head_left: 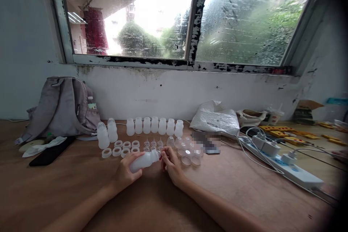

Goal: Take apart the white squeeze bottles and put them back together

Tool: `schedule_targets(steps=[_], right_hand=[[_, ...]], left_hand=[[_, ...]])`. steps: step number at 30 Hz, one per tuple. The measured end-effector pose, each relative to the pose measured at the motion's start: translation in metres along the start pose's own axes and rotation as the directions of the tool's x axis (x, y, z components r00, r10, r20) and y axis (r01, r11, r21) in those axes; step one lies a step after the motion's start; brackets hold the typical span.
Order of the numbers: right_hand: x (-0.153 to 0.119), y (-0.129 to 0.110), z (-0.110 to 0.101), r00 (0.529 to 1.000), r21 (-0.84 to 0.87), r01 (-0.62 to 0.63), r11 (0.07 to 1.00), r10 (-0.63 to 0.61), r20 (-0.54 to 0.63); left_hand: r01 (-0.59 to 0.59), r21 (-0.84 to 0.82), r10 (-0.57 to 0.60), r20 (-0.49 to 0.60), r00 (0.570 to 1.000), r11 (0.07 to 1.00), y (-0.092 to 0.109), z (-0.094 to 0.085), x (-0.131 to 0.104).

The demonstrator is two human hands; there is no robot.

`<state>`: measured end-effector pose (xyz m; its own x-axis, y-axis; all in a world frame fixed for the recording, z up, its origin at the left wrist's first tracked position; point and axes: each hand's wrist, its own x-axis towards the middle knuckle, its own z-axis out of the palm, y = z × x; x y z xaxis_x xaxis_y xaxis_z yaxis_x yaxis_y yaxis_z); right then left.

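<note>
Held bottle: here it is, frosted white, tipped over on its side above the near part of the wooden table, its neck pointing to the right.
Left hand: wrapped around the bottle's body, thumb below, fingers over the top.
Right hand: right up at the bottle's mouth, fingers curled in with the tips close together; whether they pinch a small part, I cannot tell.
Clear teats: a small cluster standing just behind the bottle's neck, partly hidden by it.
White rings: lying flat in rows, behind and to the left of the left hand.
Clear caps: grouped just beyond the right hand, some of them catching the light.
Bottle row: seven frosted bottles, all upright, lined up toward the wall.
Bottle pair: two more, upright, between that row and the grey backpack.
Left side: a white tissue lies partly over a flat black object.
Right side: a silver bag sits against the wall, and a white power strip carries plugs and cables, with yellow pieces beyond it.
Behind: a window with worn, peeling frames, greenery outside.
</note>
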<state>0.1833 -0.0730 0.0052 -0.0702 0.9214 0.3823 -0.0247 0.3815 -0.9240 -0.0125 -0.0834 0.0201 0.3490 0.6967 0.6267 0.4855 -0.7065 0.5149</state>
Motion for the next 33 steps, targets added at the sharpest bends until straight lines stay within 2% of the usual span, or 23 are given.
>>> schedule_targets(steps=[4, 10, 14, 18, 21, 27, 30, 33], right_hand=[[-0.001, 0.0, 0.0, 1.0, -0.04, 0.013, 0.999, -0.013, -0.004], [-0.001, -0.001, 0.0, 0.997, -0.162, 0.027, 0.986, -0.038, -0.067], [0.0, -0.002, 0.001, 0.998, -0.205, 0.003, 0.979, -0.015, -0.056], [0.004, -0.006, -0.006, 0.998, -0.264, -0.038, 0.964, 0.049, 0.035], [0.008, -0.019, -0.018, 0.987, -0.34, -0.036, 0.94, 0.087, 0.134], [0.013, -0.039, -0.034, 0.925, -0.313, 0.005, 0.95, 0.114, 0.361], [0.014, -0.038, -0.031, 0.929, -0.379, 0.046, 0.924, 0.101, 0.357], [0.014, -0.036, -0.028, 0.943, -0.502, 0.094, 0.86, 0.085, 0.322]], left_hand=[[-0.014, 0.009, 0.015, -0.031, 0.999, 1.0, -0.001, 0.002, -0.002], [-0.066, 0.012, 0.066, 0.017, 0.998, 0.998, 0.007, -0.004, -0.003], [-0.084, 0.008, 0.084, 0.034, 0.996, 0.996, 0.012, -0.006, -0.004], [-0.091, 0.005, 0.091, 0.045, 0.995, 0.996, 0.013, -0.007, -0.005], [-0.057, -0.016, 0.058, 0.038, 0.998, 0.998, 0.011, -0.006, -0.004], [0.079, -0.072, -0.076, 0.041, 0.996, 0.994, 0.01, -0.006, -0.002], [0.095, -0.085, -0.089, 0.072, 0.993, 0.992, 0.015, -0.009, -0.002], [0.086, -0.085, -0.077, 0.104, 0.992, 0.993, 0.019, -0.01, -0.002]])
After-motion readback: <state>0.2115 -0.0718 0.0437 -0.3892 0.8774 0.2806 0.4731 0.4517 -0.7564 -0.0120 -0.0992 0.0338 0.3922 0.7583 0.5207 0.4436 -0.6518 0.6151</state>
